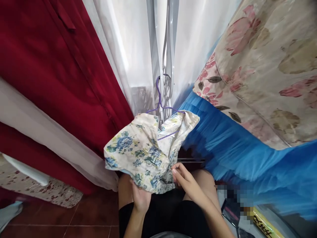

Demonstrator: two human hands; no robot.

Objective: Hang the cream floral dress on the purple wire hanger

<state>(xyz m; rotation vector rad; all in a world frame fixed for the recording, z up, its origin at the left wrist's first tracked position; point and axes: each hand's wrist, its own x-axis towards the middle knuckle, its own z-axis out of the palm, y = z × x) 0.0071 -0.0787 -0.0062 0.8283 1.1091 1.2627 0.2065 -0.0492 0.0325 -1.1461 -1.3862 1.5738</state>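
Note:
A short white blouse with blue, green and yellow flowers hangs in front of me on a purple hanger. The hanger's hook goes round a pale, upright metal rack. At the lower hem, my left hand grips the cloth, its fingers hidden behind the fabric. My right hand pinches the blouse's front edge below the neckline, thumb and fingertips together. The neck opening is parted, showing the pale lining and part of the hanger's bar.
Long red fabric hangs at the left, and white curtains hang behind. Blue tulle and a beige floral cloth fill the right side. A yellow packet lies at lower right. Brown tiles cover the floor.

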